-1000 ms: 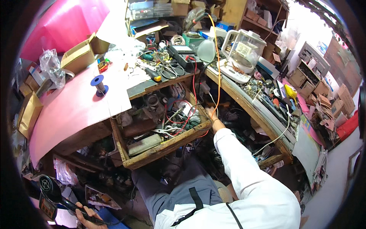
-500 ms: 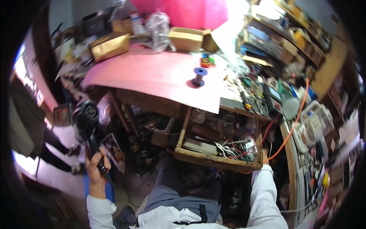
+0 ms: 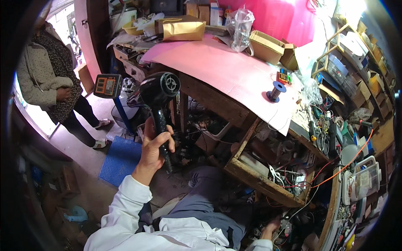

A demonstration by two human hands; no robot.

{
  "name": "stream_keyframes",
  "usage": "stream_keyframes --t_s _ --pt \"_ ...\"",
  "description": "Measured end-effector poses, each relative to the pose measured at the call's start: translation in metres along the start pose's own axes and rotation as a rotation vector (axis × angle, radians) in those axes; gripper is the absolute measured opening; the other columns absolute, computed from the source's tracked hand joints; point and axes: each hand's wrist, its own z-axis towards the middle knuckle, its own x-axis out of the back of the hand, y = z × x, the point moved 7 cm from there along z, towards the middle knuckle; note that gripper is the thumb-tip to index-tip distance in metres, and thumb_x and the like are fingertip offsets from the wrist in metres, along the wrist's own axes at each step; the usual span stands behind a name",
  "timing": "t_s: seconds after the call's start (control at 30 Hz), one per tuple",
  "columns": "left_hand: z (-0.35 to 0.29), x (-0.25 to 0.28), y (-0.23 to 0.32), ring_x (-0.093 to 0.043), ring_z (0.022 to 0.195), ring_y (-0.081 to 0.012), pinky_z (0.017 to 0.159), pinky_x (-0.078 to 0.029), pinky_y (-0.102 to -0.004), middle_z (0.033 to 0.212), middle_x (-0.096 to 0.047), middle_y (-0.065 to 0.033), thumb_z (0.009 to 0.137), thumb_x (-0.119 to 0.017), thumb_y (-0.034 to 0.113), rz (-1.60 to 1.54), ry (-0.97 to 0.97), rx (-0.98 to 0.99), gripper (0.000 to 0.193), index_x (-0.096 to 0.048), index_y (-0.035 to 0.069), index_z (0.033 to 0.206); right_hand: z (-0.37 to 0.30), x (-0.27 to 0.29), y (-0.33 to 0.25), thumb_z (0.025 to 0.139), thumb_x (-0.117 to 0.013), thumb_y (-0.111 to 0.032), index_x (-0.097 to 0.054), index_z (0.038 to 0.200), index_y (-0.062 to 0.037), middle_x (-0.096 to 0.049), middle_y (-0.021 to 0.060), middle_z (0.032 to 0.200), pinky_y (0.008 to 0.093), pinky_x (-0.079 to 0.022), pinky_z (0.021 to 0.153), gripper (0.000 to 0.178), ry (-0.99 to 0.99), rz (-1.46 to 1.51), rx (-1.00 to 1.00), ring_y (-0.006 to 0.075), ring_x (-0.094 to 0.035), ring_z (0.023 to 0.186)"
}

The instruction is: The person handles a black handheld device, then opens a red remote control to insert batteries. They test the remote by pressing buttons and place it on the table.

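My left hand (image 3: 153,147) is wrapped round the handle of a black hair dryer (image 3: 159,94), holding it upright at the left of the table, its round vented end toward the upper right. Low at the right, below an open wooden drawer (image 3: 263,187), is my right hand (image 3: 271,227). Its fingers look closed, beside a pale thin cable (image 3: 300,209); what they hold is too small and dark to make out. Wires and small parts fill the drawer.
A pink-topped table (image 3: 209,58) carries a blue wire spool (image 3: 276,91), a multimeter (image 3: 283,77) and cardboard boxes (image 3: 266,47). A person (image 3: 58,79) stands at the left near a platform scale's display (image 3: 107,85). Crowded shelves (image 3: 347,71) line the right.
The view has swung left. My right hand has moved from the drawer's right side to below it. The hair dryer stays in my left hand, now nearer the table.
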Motion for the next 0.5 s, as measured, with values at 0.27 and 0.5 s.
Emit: stream_keyframes --t_s 0.27,0.5 --pt "0.003 -0.053 -0.004 -0.073 0.070 -0.0271 0.065 -0.064 -0.0398 0.109 -0.066 -0.0215 0.090 -0.066 0.007 0.110 -0.127 -0.021 0.072 -0.029 0.019 0.150 -0.191 -0.221 -0.333 0.092 -0.069 -0.009 -0.060 0.080 0.0017 -0.058 0.0115 0.076 0.0376 -0.045 0.058 0.018 -1.061 -0.445 0.274 0.0248 -0.057 0.063" --pt "-0.029 -0.119 -0.004 -0.068 0.112 -0.0490 0.088 -0.060 -0.0518 0.128 -0.062 -0.0321 0.086 -0.066 0.010 -0.129 -0.278 -0.041 0.084 -0.022 0.022 0.157 -0.246 -0.371 -0.529 0.105 -0.059 -0.027 -0.061 0.098 -0.0020 -0.062 0.0041 0.087 0.0282 -0.057 0.068 0.026 -1.517 0.602 0.187 0.0141 -0.069 0.077"
